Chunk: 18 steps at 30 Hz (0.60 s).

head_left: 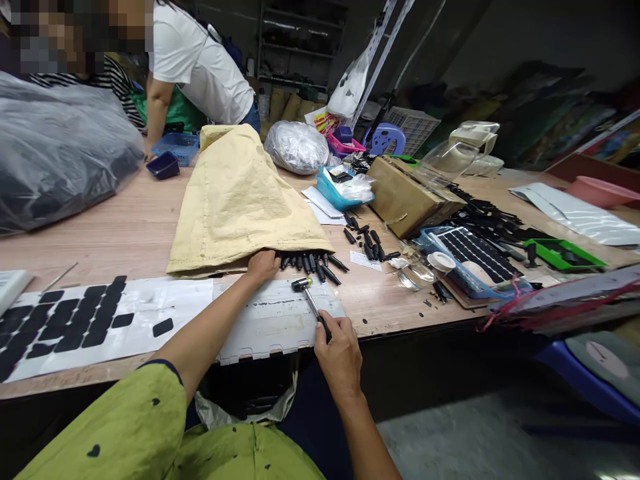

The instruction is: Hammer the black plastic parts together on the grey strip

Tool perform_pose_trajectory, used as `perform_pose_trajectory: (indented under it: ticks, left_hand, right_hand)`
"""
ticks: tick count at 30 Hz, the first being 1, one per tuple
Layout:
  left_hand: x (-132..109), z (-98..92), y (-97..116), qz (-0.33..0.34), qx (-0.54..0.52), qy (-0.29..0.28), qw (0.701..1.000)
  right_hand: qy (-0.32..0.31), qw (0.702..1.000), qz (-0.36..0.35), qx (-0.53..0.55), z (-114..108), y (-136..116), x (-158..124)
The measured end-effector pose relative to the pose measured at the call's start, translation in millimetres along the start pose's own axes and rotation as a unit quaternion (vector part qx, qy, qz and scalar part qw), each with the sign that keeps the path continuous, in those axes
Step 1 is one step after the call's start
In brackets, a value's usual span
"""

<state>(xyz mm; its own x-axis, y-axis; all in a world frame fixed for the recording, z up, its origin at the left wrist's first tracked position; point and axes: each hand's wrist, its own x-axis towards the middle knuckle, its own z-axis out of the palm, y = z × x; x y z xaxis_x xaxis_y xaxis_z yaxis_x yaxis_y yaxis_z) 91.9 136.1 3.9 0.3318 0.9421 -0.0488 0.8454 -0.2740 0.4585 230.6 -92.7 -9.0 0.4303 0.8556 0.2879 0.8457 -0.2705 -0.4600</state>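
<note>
My left hand reaches to the open mouth of a yellow cloth sack; its fingertips are hidden under the sack's edge, beside several black handle-like parts. In my right hand is a small hammer, gripped by its dark handle, its black and yellow head raised toward the black parts. Below the hammer lies a grey-white board at the table's front edge.
A white sheet with black stickers covers the left front. More black parts, a cardboard box and a blue tray stand to the right. Another person leans over the table beyond a large plastic bag.
</note>
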Motion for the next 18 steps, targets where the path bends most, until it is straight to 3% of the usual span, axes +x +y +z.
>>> perform_pose_trajectory:
  ticks: [4, 10, 18]
  left_hand:
    - [-19.7, 2.1, 4.7, 0.035, 0.011, -0.008, 0.999]
    - [-40.3, -3.6, 2.1, 0.017, -0.02, 0.077, 0.997]
    - [-45.5, -12.6, -4.8, 0.011, 0.027, 0.045, 0.999]
  right_hand:
    - [0.002, 1.0, -0.003, -0.004, 0.0, -0.4, 0.5]
    - [0.002, 1.0, 0.002, 0.001, -0.3, -1.2, 0.5]
    - [-0.008, 1.0, 0.014, 0.003, -0.6, -1.8, 0.4]
